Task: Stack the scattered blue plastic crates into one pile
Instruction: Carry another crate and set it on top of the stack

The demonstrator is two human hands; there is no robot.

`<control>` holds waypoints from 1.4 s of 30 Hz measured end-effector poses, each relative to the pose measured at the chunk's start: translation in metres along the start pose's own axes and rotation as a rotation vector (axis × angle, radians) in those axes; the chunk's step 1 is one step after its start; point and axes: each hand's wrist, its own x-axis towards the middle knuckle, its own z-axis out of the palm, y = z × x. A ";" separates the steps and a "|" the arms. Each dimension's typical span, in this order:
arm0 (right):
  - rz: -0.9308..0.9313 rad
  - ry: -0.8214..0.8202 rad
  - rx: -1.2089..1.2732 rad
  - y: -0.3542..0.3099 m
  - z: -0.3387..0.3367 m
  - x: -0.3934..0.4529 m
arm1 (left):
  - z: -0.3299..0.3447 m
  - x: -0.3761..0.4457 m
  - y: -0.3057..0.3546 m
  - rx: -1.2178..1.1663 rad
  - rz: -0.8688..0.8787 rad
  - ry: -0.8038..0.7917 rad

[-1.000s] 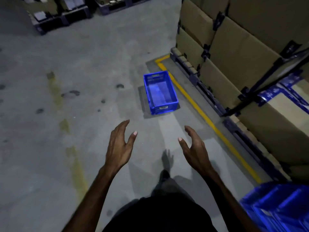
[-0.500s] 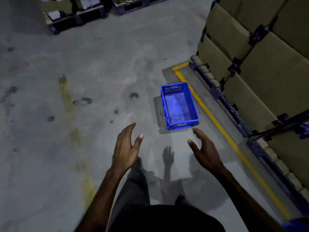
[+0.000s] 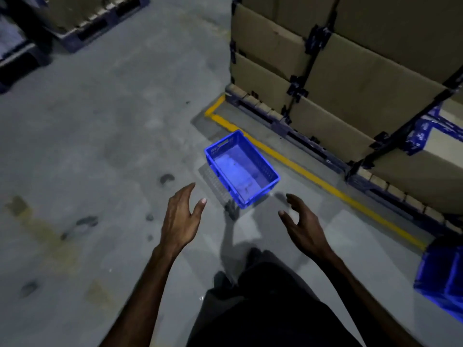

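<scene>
An empty blue plastic crate (image 3: 241,169) sits upright on the grey concrete floor, turned at an angle beside a yellow floor line. My left hand (image 3: 181,216) hovers just short of its near left corner, fingers straight and spread, holding nothing. My right hand (image 3: 302,225) is stretched out below the crate's near right corner, fingers loosely bent, also holding nothing. Neither hand touches the crate. More blue crates (image 3: 441,276) show at the right edge, partly cut off.
Tall stacked cardboard boxes (image 3: 350,71) on dark pallets stand along the right, behind the yellow line (image 3: 313,179). More loaded pallets (image 3: 82,23) stand at the far left. My dark-clothed legs (image 3: 263,296) fill the bottom centre. Stained floor lies to the left.
I have come closer to the crate, which now lies just beyond my fingertips and appears turned. Both hands stay stretched forward and hold nothing. The blue crates at the right edge are back in view.
</scene>
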 end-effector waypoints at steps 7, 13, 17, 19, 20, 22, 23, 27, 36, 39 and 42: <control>0.182 0.113 0.051 0.008 0.028 0.080 | 0.012 0.141 -0.001 0.013 0.072 -0.142; 0.351 0.165 0.099 0.033 0.059 0.166 | 0.025 0.256 -0.010 0.071 0.063 -0.268; 0.462 0.218 0.170 0.041 0.076 0.211 | 0.039 0.334 -0.029 0.124 0.067 -0.340; 0.521 0.249 0.205 0.047 0.089 0.226 | 0.050 0.369 -0.042 0.147 0.052 -0.389; 0.564 0.266 0.229 0.052 0.096 0.232 | 0.057 0.387 -0.049 0.161 0.042 -0.417; 0.656 0.311 0.291 0.066 0.116 0.242 | 0.075 0.421 -0.064 0.197 0.042 -0.467; 0.704 0.327 0.321 0.072 0.125 0.245 | 0.082 0.435 -0.070 0.213 0.040 -0.485; 0.905 0.362 0.400 0.112 0.179 0.261 | 0.133 0.502 -0.108 0.267 0.036 -0.566; 1.107 0.398 0.409 0.224 0.318 0.323 | 0.266 0.636 -0.226 0.346 0.095 -0.650; 1.114 0.383 0.421 0.262 0.362 0.353 | 0.309 0.672 -0.269 0.366 0.071 -0.641; 1.121 0.362 0.410 0.305 0.400 0.379 | 0.351 0.700 -0.305 0.380 0.053 -0.616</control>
